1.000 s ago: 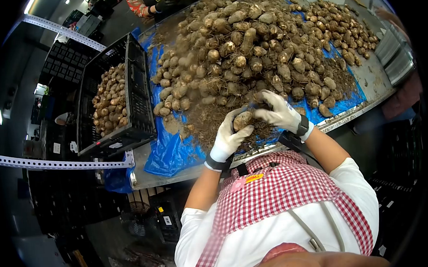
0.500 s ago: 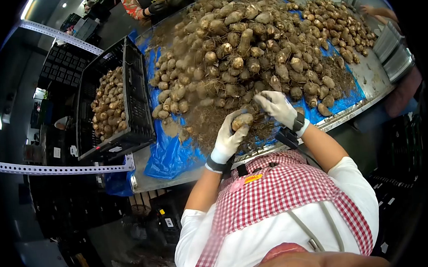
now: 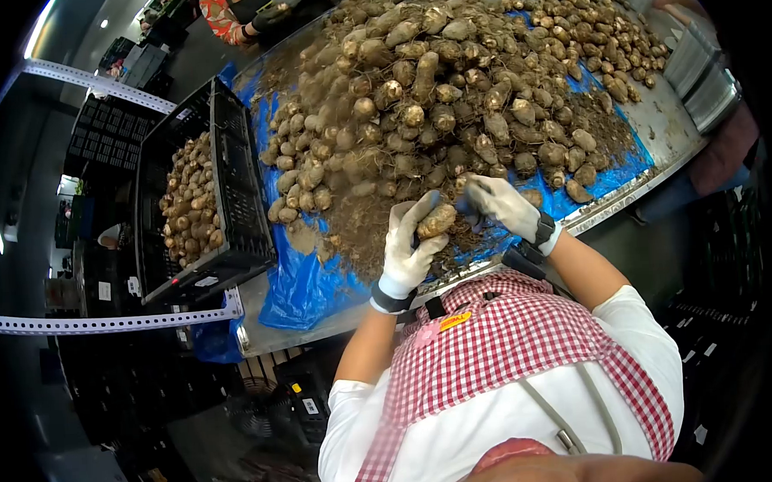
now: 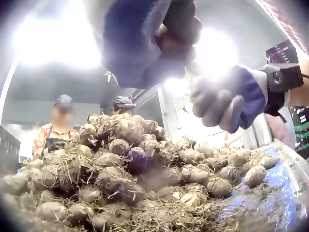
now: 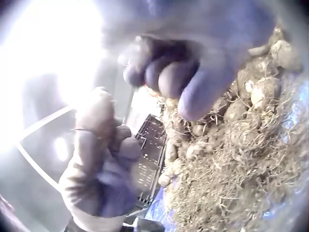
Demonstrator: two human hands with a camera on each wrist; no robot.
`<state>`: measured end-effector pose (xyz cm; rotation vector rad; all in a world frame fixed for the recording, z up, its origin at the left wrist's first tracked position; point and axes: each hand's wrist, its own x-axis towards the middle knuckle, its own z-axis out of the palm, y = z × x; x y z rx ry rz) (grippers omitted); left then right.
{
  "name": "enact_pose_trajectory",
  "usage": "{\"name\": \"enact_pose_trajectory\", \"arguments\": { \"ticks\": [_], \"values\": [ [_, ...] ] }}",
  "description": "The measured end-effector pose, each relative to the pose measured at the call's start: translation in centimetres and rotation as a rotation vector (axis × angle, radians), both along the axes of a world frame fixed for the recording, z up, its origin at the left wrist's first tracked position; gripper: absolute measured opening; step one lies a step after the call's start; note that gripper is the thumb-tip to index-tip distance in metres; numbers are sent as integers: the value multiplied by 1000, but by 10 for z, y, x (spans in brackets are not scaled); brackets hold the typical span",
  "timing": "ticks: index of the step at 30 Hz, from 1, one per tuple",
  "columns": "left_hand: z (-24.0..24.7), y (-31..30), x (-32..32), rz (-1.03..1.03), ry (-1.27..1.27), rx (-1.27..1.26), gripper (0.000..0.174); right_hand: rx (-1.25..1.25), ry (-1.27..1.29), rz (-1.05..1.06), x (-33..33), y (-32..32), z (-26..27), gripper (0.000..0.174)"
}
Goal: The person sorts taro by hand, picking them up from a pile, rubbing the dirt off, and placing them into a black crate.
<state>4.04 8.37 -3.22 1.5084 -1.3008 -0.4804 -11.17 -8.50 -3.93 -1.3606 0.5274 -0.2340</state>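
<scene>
My gloved left hand (image 3: 403,247) grips a brown oval taro (image 3: 437,221) between fingers and thumb over the near edge of the heap. In the left wrist view that hand fills the top, its fingers wrapped round the taro (image 4: 176,46). My gloved right hand (image 3: 505,206) is just to the right of the taro, apart from it. In the right wrist view its fingers are curled in toward the palm, with nothing plainly held. Below both hands lie loose roots and soil (image 5: 217,179), in front of a large pile of rooty taros (image 3: 415,110).
A black crate (image 3: 244,178) of taros stands on the left. Blue plastic sheeting (image 3: 306,287) covers part of the metal table (image 3: 264,319). A smaller taro pile (image 3: 601,38) lies at the back right, near stacked metal trays (image 3: 702,81). Another person (image 3: 225,15) is across the table.
The right hand went from open fingers beside the taro to curled, drew off to the right, then came back slightly nearer. The left hand keeps hold of the taro, which has turned somewhat.
</scene>
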Motion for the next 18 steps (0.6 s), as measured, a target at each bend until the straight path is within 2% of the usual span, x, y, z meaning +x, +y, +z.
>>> {"name": "enact_pose_trajectory", "arguments": {
  "ticks": [1, 2, 3, 5, 6, 7, 8, 9, 11, 12, 13, 15, 16, 17, 18],
  "values": [
    [-2, -2, -2, 10, -48, -1, 65, -80, 27, 58, -1, 7, 21, 40],
    [-5, -4, -3, 10, -42, -12, 68, -569, -169, -39, 3, 14, 15, 44],
    [-12, -7, -4, -11, 72, 10, 67, -524, -270, 72, 0, 16, 18, 42],
    [-13, -13, -10, -56, 304, 56, 67, -783, -299, 51, -3, 17, 18, 35],
    [-12, -12, -18, -90, 717, 84, 62, -847, -368, 0, -2, 19, 11, 29],
    [-13, -13, -18, -61, 722, 145, 59, -914, -432, -55, 0, 21, 4, 22],
    [-19, -14, -17, -76, 730, 179, 59, -1085, -403, -73, -2, 20, 0, 14],
    [-24, -13, -19, -90, 735, 215, 60, -1110, -365, -76, -7, 18, 0, 13],
    [-23, -12, -30, -73, 529, 214, 58, -678, 33, -112, -10, 11, -10, 24],
    [-17, -14, -32, -45, 231, 184, 56, -603, 128, -314, -5, 3, -43, 40],
    [-10, -17, -32, -15, -70, 145, 53, -36, 191, -225, -18, -7, -36, 48],
    [-15, -24, -35, 11, -90, 151, 57, 453, 53, -119, -33, -18, -69, 49],
    [-21, -26, -37, 20, -98, 160, 59, 418, -34, -64, -42, -11, -63, 48],
    [-29, -30, -40, -13, -211, 108, 62, 353, -128, 165, -50, -12, -45, 47],
    [-33, -34, -47, -37, -258, 171, 63, -377, -250, 206, -55, -13, -64, 49]
  ]
}}
